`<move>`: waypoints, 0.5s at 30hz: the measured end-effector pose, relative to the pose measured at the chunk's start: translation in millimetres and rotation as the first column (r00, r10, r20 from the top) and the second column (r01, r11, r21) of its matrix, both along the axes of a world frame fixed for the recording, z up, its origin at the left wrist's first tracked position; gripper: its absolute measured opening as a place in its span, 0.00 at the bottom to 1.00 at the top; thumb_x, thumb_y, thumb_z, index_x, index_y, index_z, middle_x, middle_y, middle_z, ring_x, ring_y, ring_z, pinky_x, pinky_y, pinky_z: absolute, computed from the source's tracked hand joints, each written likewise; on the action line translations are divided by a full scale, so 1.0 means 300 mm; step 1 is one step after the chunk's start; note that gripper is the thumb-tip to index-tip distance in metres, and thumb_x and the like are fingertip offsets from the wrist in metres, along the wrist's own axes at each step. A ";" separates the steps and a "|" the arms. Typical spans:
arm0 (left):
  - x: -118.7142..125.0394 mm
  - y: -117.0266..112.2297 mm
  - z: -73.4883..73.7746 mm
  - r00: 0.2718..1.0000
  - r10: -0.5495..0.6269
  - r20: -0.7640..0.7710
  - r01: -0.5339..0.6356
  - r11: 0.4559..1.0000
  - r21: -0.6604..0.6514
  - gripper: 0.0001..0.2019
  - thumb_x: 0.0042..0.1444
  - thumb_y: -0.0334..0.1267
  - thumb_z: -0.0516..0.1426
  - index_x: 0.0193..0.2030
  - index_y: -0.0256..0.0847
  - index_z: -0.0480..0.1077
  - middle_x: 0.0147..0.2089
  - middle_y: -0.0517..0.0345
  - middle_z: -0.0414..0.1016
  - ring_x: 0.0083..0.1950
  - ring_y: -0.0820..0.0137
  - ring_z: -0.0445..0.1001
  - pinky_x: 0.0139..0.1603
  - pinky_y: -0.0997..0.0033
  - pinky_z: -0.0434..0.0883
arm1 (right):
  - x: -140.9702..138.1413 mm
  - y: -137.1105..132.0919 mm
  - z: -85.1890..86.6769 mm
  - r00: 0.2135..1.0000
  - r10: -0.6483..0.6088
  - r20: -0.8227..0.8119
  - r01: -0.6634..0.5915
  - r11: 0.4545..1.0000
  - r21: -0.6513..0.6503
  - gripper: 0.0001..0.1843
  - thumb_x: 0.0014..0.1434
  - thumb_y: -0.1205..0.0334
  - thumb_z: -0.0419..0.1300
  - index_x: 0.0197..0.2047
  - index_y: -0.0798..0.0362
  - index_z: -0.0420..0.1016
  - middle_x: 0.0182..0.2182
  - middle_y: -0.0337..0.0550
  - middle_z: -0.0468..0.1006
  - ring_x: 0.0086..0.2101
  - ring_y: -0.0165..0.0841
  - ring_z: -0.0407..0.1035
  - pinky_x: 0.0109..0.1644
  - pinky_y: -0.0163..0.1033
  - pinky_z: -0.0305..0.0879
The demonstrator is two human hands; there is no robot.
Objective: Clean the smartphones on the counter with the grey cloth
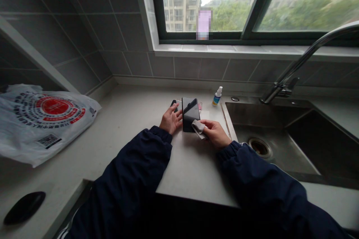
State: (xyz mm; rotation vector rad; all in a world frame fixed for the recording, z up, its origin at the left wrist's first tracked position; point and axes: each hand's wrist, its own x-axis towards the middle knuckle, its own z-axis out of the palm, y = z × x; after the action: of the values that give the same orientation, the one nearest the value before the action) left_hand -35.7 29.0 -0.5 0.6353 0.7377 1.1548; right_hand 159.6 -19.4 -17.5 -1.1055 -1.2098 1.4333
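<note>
A black phone lies on the pale countertop with its glossy screen up. My left hand rests beside its left edge, fingers spread and touching it. My right hand is closed on a small grey cloth that presses on the phone's lower right corner. A second dark phone lies partly hidden behind my left hand. Something pink peeks out behind the phone.
A small white spray bottle with a blue label stands by the steel sink. The tap arches over the sink. A white printed plastic bag lies at the left. A black round object sits at the near left.
</note>
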 end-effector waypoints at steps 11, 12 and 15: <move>0.036 -0.030 -0.004 0.955 -0.262 0.141 0.275 0.958 -0.081 0.49 0.67 0.68 0.31 0.72 0.25 0.63 0.52 0.28 0.82 0.48 0.46 0.83 0.53 0.48 0.76 | -0.013 -0.009 -0.014 0.982 0.184 -0.031 -0.184 0.983 -0.009 0.24 0.45 0.43 0.79 0.34 0.54 0.85 0.25 0.38 0.79 0.21 0.27 0.67 0.24 0.33 0.63; 0.035 -0.029 -0.006 0.955 -0.260 0.140 0.274 0.958 -0.090 0.49 0.67 0.68 0.31 0.72 0.26 0.63 0.51 0.29 0.82 0.46 0.47 0.84 0.51 0.49 0.76 | -0.013 -0.008 -0.013 0.981 0.191 -0.037 -0.192 0.981 -0.009 0.24 0.45 0.43 0.79 0.34 0.54 0.84 0.25 0.38 0.79 0.21 0.27 0.67 0.25 0.33 0.63; 0.035 -0.028 -0.001 0.961 -0.241 0.139 0.257 0.959 -0.116 0.49 0.68 0.67 0.31 0.70 0.24 0.65 0.48 0.29 0.83 0.42 0.49 0.83 0.46 0.52 0.77 | -0.010 -0.007 -0.008 0.979 0.195 -0.054 -0.196 0.981 -0.005 0.24 0.45 0.42 0.79 0.33 0.54 0.84 0.25 0.38 0.78 0.22 0.27 0.67 0.27 0.34 0.64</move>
State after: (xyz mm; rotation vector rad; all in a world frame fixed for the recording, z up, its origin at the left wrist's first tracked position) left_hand -25.3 20.6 -0.8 0.5227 0.6042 0.8958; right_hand 156.5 -21.5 -20.0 -0.9700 -1.3034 1.6088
